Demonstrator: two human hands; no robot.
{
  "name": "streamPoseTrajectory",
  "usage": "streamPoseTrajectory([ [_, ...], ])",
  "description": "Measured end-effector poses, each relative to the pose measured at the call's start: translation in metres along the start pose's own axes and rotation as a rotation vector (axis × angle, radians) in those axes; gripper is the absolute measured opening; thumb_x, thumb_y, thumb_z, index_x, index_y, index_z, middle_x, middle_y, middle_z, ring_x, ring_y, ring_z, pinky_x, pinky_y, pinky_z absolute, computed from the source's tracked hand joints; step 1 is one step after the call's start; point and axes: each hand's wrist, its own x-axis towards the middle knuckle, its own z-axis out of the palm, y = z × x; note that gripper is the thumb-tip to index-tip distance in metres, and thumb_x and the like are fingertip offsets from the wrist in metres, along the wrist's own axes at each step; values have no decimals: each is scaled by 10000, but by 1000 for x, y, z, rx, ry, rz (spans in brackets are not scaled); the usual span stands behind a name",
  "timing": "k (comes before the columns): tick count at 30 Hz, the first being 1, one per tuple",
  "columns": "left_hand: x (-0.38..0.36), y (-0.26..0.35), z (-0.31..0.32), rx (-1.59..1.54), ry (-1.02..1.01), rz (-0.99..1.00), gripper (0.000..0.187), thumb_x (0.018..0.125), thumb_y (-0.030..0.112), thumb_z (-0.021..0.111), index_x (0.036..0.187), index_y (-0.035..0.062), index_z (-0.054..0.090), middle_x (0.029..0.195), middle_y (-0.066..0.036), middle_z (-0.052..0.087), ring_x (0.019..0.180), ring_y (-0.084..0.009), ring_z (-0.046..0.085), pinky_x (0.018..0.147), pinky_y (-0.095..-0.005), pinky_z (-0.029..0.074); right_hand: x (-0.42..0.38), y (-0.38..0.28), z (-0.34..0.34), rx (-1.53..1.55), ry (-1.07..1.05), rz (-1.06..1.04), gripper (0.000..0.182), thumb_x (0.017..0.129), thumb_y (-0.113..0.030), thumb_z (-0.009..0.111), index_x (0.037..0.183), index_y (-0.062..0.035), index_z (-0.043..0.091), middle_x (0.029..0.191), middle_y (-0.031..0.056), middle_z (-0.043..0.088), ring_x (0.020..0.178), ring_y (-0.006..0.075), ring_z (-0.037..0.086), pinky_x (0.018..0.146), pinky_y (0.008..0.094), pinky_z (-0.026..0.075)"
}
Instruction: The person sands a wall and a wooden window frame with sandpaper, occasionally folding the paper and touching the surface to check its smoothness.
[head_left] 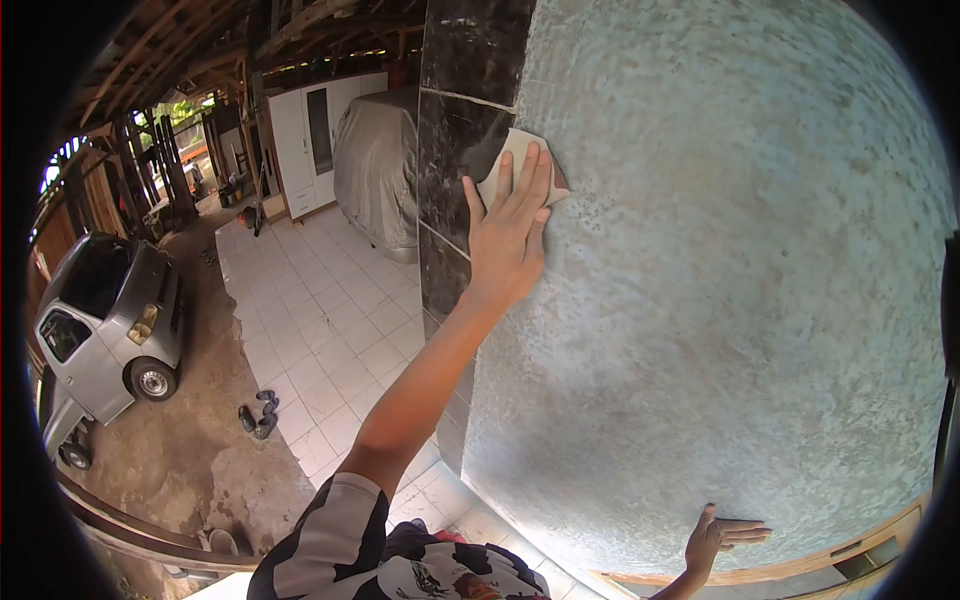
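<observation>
High on the grey-blue plastered wall (690, 290), near its left edge, my left hand (510, 225) presses a folded piece of sandpaper (552, 172) against the surface. Its fingers are stretched over the pale back of the sheet, and a reddish-brown patch shows at the right side. The sheet lies at the border between the plaster and a column of dark tiles (460, 140). My right hand (712, 540) rests low on the same wall, fingers extended, with nothing seen in it.
A silver pickup truck (105, 330) stands on the dirt ground at left. Sandals (262, 415) lie by the edge of the white tiled floor (320, 320). Behind are a covered vehicle (378, 165) and a white cabinet (300, 150). A wooden ledge (790, 570) runs below the wall.
</observation>
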Motion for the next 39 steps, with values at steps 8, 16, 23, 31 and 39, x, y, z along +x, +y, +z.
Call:
streamPoseTrajectory([
  [8, 18, -3, -1, 19, 82, -114, 545, 1109, 284, 351, 1637, 162, 286, 1662, -45, 357, 1540, -408, 264, 1214, -685, 51, -11, -15, -5, 73, -102, -51, 1048, 1022, -735, 196, 1545, 173, 164, 1600, 434, 153, 1521, 555, 92, 1210, 678, 17],
  [16, 19, -6, 2, -141, 168, -237, 520, 1097, 221, 386, 1610, 139, 353, 1646, -81, 378, 1520, -423, 296, 1221, -663, 49, -6, -7, 0, 83, -24, -32, 995, 1031, -726, 224, 1492, 141, 388, 1543, 410, 339, 1485, 526, 273, 1222, 578, 165],
  [23, -26, 17, 4, -122, 118, -301, 523, 1102, 247, 369, 1610, 127, 347, 1675, -53, 327, 1558, -395, 213, 1218, -673, 46, 0, 2, 4, 69, -9, -50, 1013, 1031, -719, 225, 1538, 158, 235, 1593, 437, 171, 1515, 557, 125, 1197, 701, 55],
  [31, -105, 52, 26, -134, -37, -305, 556, 1070, 136, 373, 1620, 84, 301, 1702, -73, 260, 1585, -356, 155, 1195, -699, -40, 22, 34, 33, -100, -6, 23, 1005, 1041, -706, 216, 1541, 166, 218, 1605, 438, 119, 1518, 561, 103, 1179, 731, 38],
  [39, -271, 85, -26, -545, -312, -444, 275, 1016, 98, 579, 1278, 35, 636, 925, -120, 701, 884, -267, 670, 971, -469, 409, 3, 20, 39, -107, 175, 140, 1081, 1012, -734, 281, 1574, 69, -174, 1639, 340, -215, 1563, 456, -90, 1188, 722, -14],
])
